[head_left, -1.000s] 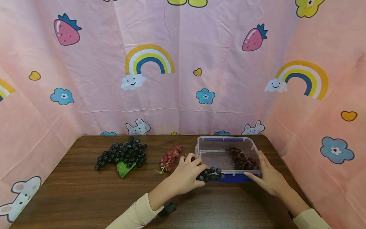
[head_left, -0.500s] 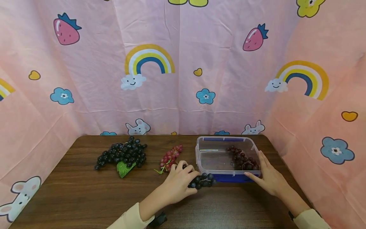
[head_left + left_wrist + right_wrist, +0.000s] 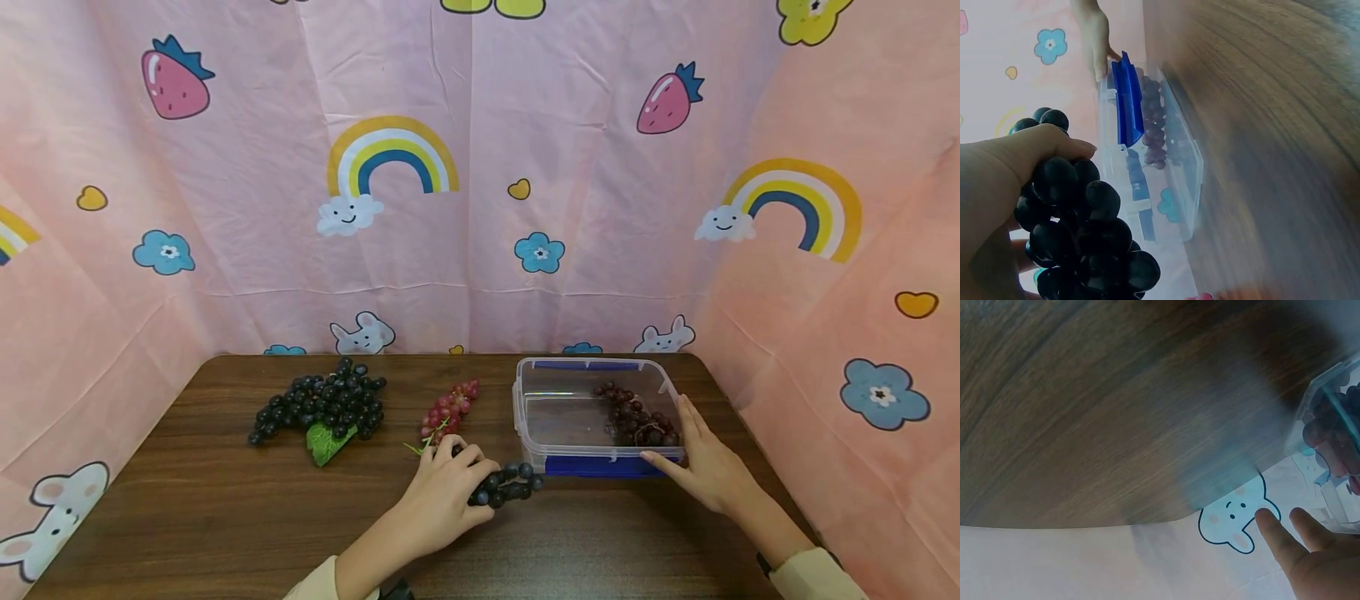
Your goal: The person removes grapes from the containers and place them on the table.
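My left hand (image 3: pixel 442 504) grips a small bunch of black grapes (image 3: pixel 510 485) just left of a clear plastic food box. In the left wrist view the thumb lies over the black grapes (image 3: pixel 1079 231), and the palm side is partly hidden. My right hand (image 3: pixel 708 475) rests with extended fingers against the right end and front corner of the food box (image 3: pixel 558 452), which has blue clips. Inside the box, at its right side, lies a bunch of dark red grapes (image 3: pixel 630 417). The right wrist view shows the right hand (image 3: pixel 1313 556) beside the box's wall (image 3: pixel 1310 403).
A bunch of pinkish-red grapes (image 3: pixel 448 410) lies behind my left hand. Farther left is a large bunch of black grapes (image 3: pixel 322 400) with a green leaf (image 3: pixel 327 443). Patterned pink cloth (image 3: pixel 480 208) hangs behind and beside the brown wooden table (image 3: pixel 187 500).
My left hand has drawn left and toward me with the black grapes, away from the front of the box. The right hand and the box have stayed put.
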Demonstrator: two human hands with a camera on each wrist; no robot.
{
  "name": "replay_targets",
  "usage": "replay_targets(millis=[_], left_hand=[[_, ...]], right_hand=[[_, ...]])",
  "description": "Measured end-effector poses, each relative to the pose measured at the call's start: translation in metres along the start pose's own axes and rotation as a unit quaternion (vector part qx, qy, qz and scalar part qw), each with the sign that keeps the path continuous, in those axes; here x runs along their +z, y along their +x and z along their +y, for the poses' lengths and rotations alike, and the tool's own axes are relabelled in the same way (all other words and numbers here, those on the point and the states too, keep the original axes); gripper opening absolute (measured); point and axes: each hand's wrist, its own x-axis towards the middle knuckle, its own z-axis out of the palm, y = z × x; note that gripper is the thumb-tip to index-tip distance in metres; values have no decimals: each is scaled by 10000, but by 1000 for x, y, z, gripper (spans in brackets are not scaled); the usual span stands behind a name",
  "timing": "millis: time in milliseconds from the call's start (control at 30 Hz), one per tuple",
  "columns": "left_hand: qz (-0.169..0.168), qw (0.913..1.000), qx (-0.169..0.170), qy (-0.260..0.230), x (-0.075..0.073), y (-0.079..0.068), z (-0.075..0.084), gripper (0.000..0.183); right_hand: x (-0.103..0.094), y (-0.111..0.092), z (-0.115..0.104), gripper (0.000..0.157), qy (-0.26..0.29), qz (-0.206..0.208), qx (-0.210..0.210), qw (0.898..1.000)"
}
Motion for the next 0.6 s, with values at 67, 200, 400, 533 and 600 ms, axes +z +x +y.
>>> replay_targets(millis=[67, 200, 400, 533, 600], left_hand=[[40, 10000, -36, -45, -1, -4, -2, 39], [79, 9998, -145, -127, -3, -14, -7, 39], [72, 9991, -380, -176, -5, -27, -15, 38], [100, 9982, -565, -180, -7, -35, -20, 37], [119, 9977, -652, -164, -8, -39, -23, 38]], right_hand=[[0, 0, 0, 116, -19, 33, -23, 10000], [1, 0, 1, 115, -41, 70, -61, 9999], [1, 0, 0, 116, -6, 44, -32, 10000], [1, -1, 0, 115, -16, 59, -58, 10000], [1, -1, 1, 115, -24, 68, -71, 9999]])
